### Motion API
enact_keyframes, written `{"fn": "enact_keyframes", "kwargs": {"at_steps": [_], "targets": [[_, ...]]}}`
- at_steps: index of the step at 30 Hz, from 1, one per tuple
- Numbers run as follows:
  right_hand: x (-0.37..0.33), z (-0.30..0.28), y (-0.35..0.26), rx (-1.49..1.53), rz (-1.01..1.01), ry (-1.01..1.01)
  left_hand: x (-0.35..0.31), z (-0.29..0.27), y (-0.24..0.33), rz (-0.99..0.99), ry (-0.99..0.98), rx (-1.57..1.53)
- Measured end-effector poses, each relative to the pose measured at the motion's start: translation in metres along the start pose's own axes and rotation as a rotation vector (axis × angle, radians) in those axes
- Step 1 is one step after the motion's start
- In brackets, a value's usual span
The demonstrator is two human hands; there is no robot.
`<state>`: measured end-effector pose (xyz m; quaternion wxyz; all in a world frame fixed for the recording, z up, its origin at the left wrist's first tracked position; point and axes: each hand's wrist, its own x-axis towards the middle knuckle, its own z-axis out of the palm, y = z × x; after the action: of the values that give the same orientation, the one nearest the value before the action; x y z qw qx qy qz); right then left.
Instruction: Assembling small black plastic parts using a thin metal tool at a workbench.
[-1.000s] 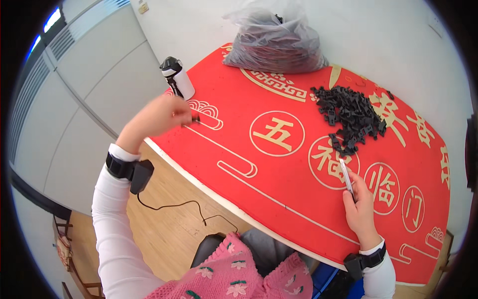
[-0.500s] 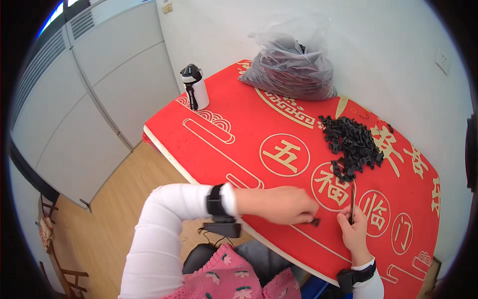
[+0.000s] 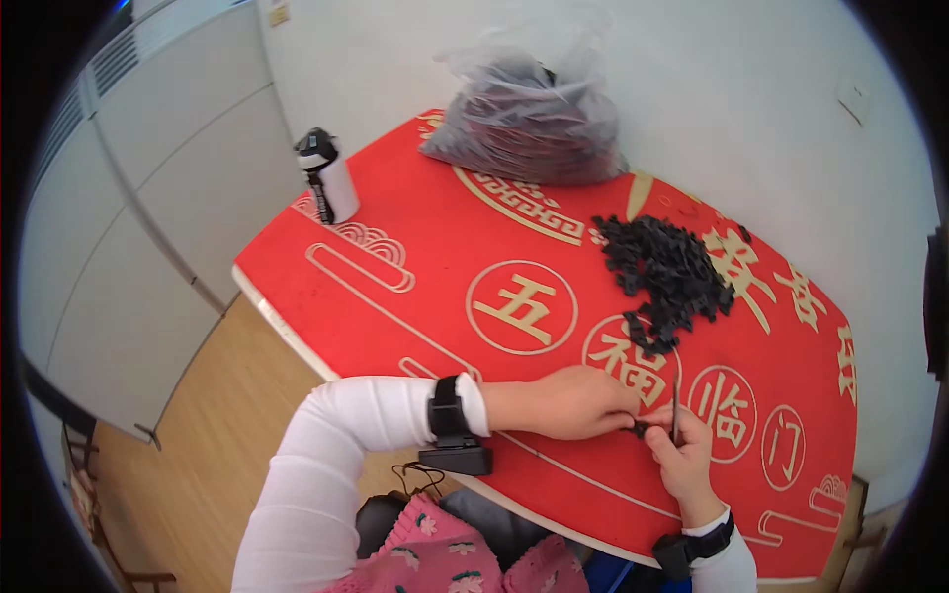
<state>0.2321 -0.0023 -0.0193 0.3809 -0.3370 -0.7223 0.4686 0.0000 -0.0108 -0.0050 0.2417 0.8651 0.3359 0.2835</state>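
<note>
My left hand (image 3: 583, 403) reaches across the front of the red table, its fingers pinched on a small black plastic piece (image 3: 641, 429). Close beside it, my right hand (image 3: 684, 463) is closed around a thin, dark, stick-like tool (image 3: 676, 395) that points up and away from me. The fingertips of both hands meet near the small piece. Whether the tool touches the piece cannot be made out. Beyond my hands lies a heap of similar small black plastic pieces (image 3: 672, 272).
A clear plastic bag (image 3: 534, 133) full of dark pieces stands at the back against the wall. A white bottle with a black lid (image 3: 331, 183) stands at the table's left end. Pale patterns cover the red tabletop (image 3: 415, 237). Grey panels (image 3: 198, 168) stand to the left.
My left hand has moved right with the small black piece, up to my right hand. The view has shifted, so table, bag and bottle appear farther left. The right hand still grips the tool.
</note>
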Motion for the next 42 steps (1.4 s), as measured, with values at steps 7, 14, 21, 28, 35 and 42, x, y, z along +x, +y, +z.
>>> {"fn": "enact_keyframes", "kwargs": {"at_steps": [7,14,21,28,35,42], "targets": [[0.002,0.004,0.000,0.006,-0.051,-0.023,-0.002,0.003,-0.007,0.104,0.054,-0.009],[0.002,-0.002,-0.002,0.090,-0.042,-0.145,-0.001,0.002,-0.007,0.210,0.082,-0.019],[0.003,0.001,-0.006,0.564,0.315,0.011,-0.002,-0.001,-0.004,0.007,0.059,-0.250],[0.004,0.006,0.000,0.356,0.150,0.036,-0.001,-0.001,-0.005,-0.125,0.070,-0.289],[0.003,0.002,-0.003,0.136,0.054,-0.022,0.000,-0.001,0.000,-0.187,0.047,-0.235],[0.003,0.005,-0.001,-0.016,-0.109,-0.026,0.002,0.002,0.003,-0.105,0.059,-0.110]]}}
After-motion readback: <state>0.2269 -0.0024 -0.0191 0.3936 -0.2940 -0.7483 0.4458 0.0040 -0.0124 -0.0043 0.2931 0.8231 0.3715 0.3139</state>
